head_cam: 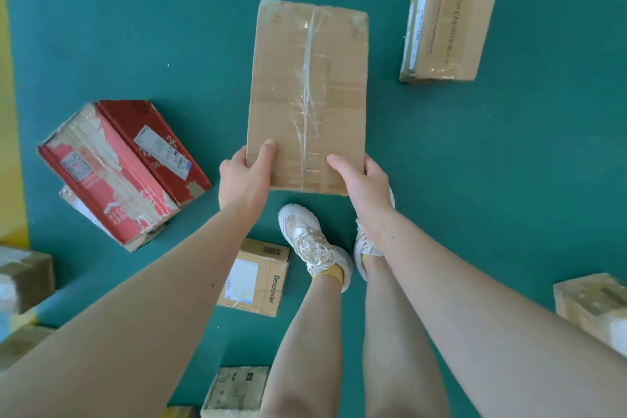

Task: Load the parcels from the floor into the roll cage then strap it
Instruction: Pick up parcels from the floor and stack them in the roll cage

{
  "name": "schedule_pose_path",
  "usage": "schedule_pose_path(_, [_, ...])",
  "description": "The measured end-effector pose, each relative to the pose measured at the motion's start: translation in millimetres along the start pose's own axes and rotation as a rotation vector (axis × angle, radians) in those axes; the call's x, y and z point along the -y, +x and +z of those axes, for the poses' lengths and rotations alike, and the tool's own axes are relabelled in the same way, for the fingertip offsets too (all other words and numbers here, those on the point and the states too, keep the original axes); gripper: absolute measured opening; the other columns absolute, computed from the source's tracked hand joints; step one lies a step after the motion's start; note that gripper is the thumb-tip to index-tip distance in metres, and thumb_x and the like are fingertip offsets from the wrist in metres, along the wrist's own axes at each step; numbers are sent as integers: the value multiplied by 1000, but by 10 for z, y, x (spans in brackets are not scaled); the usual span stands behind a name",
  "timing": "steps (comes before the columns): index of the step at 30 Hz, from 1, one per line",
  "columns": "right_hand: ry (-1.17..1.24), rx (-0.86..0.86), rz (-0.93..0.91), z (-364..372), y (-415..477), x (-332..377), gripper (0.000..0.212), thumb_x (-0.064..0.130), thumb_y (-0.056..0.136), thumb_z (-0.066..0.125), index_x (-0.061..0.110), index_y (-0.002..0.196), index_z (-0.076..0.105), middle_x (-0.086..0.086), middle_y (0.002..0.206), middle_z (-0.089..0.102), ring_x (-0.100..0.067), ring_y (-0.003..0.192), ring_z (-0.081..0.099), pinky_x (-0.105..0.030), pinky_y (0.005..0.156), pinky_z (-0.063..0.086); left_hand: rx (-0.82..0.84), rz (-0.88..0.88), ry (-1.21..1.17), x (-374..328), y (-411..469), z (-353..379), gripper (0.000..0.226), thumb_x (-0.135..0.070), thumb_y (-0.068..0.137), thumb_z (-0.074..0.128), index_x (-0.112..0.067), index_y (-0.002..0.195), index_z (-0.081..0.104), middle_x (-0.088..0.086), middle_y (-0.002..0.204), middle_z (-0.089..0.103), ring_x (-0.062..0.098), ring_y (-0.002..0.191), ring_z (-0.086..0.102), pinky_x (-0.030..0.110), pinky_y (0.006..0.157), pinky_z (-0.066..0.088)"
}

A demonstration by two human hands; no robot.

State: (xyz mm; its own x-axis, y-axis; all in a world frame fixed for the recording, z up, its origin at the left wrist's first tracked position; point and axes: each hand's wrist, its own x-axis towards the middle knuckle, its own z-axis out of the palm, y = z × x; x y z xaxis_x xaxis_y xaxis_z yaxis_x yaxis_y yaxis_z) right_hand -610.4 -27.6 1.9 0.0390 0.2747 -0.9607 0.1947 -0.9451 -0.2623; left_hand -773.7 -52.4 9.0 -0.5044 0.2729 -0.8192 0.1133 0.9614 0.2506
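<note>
Head view: we grip flat taped parcel (307,95) at near corners, left hand (242,180) and right hand (364,185), thumbs on top. Keep level, step clear of red box (115,170) at left.

The left forearm (152,309) and right forearm (458,282) are bare from the frame edge to the wrist, and the left hand (242,180) and right hand (364,187) are bare too. Each forearm carries a small dark mole. Both legs are bare from knee to ankle. The feet wear cream mesh sneakers with thick pale soles and cream laces: the left sneaker (307,241) shows whole, the right sneaker (364,246) is mostly hidden behind the arm. Mustard-yellow socks (330,273) show at the ankles
</note>
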Motion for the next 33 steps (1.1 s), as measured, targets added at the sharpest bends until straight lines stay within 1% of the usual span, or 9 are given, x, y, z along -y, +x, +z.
schedule_pose_path(2, [46,-7,23,-126,-120,123,51,61,57,75,42,104,66,3,132,56,-12,111,61,-35,97,49,-7,-1,-19,-167,-176,-14,33,-70,77,51,-39,81,58,-1,111,65,14,89,65,36,85,52])
schedule_pose_path(4, [135,-23,79,-277,-281,248,51,66,54,79,43,98,65,5,131,57,-16,109,61,-46,96,49,15,7,-25,-310,-378,1,32,-66,79,56,-34,81,60,1,109,66,13,85,66,31,75,51])
schedule_pose_path(7, [246,-36,135,-533,-623,350,29,51,76,80,40,88,56,12,106,59,-11,89,57,-43,80,49,67,-22,-20,-506,-724,34,42,-70,71,56,-33,90,60,2,113,64,17,89,66,37,83,54])
schedule_pose_path(9, [290,-46,155,-703,-873,369,29,45,80,79,39,87,52,14,96,57,-9,83,53,-50,91,46,98,-13,-2,-628,-949,30,37,-66,76,57,-32,90,58,-1,105,67,19,89,67,42,89,55])
schedule_pose_path(12, [398,-87,157,-971,-1341,401,32,46,80,79,38,88,49,16,94,53,-16,93,53,-56,105,40,163,37,90,-858,-1365,19,36,-63,82,56,-28,91,56,-4,95,68,21,89,68,43,90,54])
schedule_pose_path(17, [577,-181,112,-1458,-2235,398,57,54,78,78,29,118,46,6,128,48,-26,126,45,-62,108,38,319,144,286,-1375,-2326,-43,54,-67,77,54,-20,102,57,1,101,69,23,92,67,44,91,53])
schedule_pose_path(20, [698,-235,97,-1742,-2908,346,74,54,77,79,24,135,43,0,146,44,-28,134,43,-62,108,39,387,235,419,-1624,-3006,-81,71,-71,68,52,-17,113,59,3,105,69,26,96,66,44,93,51])
schedule_pose_path(25, [878,-328,49,-2131,-4017,125,83,56,76,78,24,144,42,0,147,46,-29,133,45,-64,108,37,501,368,578,-1854,-4196,-107,52,-60,91,52,-16,117,52,5,110,64,26,98,59,39,82,44])
schedule_pose_path(33, [1203,-472,-112,-2606,-5244,-414,88,59,74,78,26,146,40,0,145,49,-31,132,46,-66,109,33,652,519,772,-1905,-5800,-22,56,-60,92,52,-14,123,47,10,112,59,33,106,57,48,93,46])
